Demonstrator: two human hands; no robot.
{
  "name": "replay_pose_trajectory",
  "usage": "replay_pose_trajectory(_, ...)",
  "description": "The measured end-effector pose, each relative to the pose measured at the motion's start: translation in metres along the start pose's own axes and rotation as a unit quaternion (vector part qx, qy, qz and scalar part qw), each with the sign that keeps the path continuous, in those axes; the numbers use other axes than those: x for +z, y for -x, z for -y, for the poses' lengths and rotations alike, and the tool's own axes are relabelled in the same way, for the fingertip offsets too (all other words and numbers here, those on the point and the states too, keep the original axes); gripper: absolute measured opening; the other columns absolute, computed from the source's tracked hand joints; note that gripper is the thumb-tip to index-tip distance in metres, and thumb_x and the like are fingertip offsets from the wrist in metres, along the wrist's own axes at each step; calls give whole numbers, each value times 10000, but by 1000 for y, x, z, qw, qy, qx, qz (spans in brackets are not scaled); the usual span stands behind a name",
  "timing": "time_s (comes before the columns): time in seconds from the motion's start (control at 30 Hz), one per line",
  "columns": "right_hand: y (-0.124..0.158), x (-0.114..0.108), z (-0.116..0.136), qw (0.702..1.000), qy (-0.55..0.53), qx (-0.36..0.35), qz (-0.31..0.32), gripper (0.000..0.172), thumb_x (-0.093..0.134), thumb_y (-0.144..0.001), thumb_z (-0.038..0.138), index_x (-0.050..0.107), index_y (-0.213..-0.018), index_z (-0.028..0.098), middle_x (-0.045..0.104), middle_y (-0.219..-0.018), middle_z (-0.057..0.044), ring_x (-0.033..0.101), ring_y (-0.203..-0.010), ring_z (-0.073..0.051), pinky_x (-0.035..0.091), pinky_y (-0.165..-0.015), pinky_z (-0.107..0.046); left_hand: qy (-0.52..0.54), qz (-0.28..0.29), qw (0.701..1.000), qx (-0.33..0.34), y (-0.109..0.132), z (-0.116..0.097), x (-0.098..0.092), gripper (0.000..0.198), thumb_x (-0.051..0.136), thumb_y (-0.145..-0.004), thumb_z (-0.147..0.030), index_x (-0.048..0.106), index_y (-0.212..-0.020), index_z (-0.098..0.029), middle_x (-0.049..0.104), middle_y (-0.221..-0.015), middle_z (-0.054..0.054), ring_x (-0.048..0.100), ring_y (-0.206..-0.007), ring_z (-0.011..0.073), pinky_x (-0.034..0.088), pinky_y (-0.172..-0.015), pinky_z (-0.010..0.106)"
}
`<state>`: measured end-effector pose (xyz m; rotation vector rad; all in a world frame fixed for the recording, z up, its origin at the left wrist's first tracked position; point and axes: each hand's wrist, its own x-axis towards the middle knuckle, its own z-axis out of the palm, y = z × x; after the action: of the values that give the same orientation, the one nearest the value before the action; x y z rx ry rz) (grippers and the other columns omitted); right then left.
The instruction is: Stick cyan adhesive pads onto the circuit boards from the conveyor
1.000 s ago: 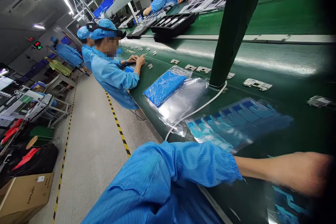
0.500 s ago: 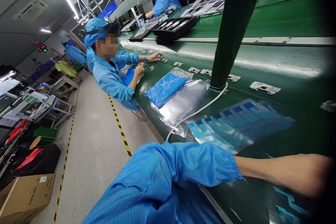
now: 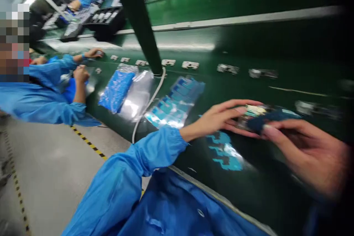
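My left hand (image 3: 224, 118) is closed around a small metallic part (image 3: 254, 110) with gold and green patches, which looks like a little circuit board. From the right, my right hand (image 3: 306, 147) pinches a dark blue flat piece (image 3: 258, 122) between thumb and fingers, against the part. Whether the dark piece is stuck to the part cannot be told; blur hides the detail. Below my left hand lies a clear sheet of blue-green adhesive cutouts (image 3: 225, 151). A second cutout sheet (image 3: 174, 103) rests to the left of my forearm.
Several small metal parts (image 3: 190, 65) form a row along the green bench (image 3: 238, 48). A dark post (image 3: 138, 18) rises from it beside a white cable (image 3: 151, 105). A blue packet (image 3: 117, 90) and clear bags (image 3: 136, 96) lie left. A co-worker's hand (image 3: 94, 53) touches another part.
My view has swung right and down toward the bench. Both my hands now show, brought together around the metallic part; before, only my left forearm was seen, its hand hidden at the dark edge.
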<state>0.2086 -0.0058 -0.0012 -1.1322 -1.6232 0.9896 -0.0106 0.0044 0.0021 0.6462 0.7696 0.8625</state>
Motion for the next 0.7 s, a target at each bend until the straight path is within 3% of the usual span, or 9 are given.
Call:
replay_pose_trajectory(0.07, 1, -3, -8, 1000, -12, 25, 9, 294, 913, -920, 604, 781, -892, 342, 782, -853, -45, 732, -685, -219, 607, -627, -374, -1, 10, 1000, 5, 0, 1, -1, 761, 815, -959, -576, 639, -1600, -205, 780, -1469, 189, 868, -1124, 315, 728, -1019, 450)
replay_pose_trajectory(0.2, -1, -8, -8, 996, -21, 40, 76, 334, 860, -973, 590, 757, -924, 275, 784, -911, -30, 758, -784, -195, 627, -741, -342, -18, 24, 999, 31, 1, 4, -2, 679, 777, -973, -687, 692, -1493, -258, 860, -1169, 87, 873, -999, 260, 737, -967, 417)
replay_pose_trajectory(0.33, -1, -10, -4, 993, -5, 37, 113, 365, 802, -1025, 602, 726, -950, 252, 734, -899, -10, 692, -764, -162, 564, -719, -304, -40, 22, 998, 38, 5, 5, 2, 625, 710, -1021, -689, 690, -1481, -266, 854, -1180, 81, 862, -1054, 251, 733, -955, 383)
replay_pose_trajectory(0.5, -1, -13, -3, 990, -17, 42, 136, 274, 793, -1049, 492, 707, -948, 253, 706, -885, 5, 656, -761, -154, 529, -709, -306, -42, 21, 998, 48, 7, 5, 5, 533, 695, -1055, -633, 715, -1440, -264, 845, -1181, 59, 854, -1049, 249, 747, -944, 407)
replay_pose_trajectory(0.7, -2, -13, 4, 986, -7, 69, 154, 160, 757, -1066, 324, 689, -943, 247, 703, -909, 24, 603, -794, -125, 492, -738, -300, -11, 42, 998, 49, 6, 6, 3, 381, 607, -1143, -431, 712, -1434, -209, 869, -1129, 21, 830, -1045, 241, 763, -903, 428)
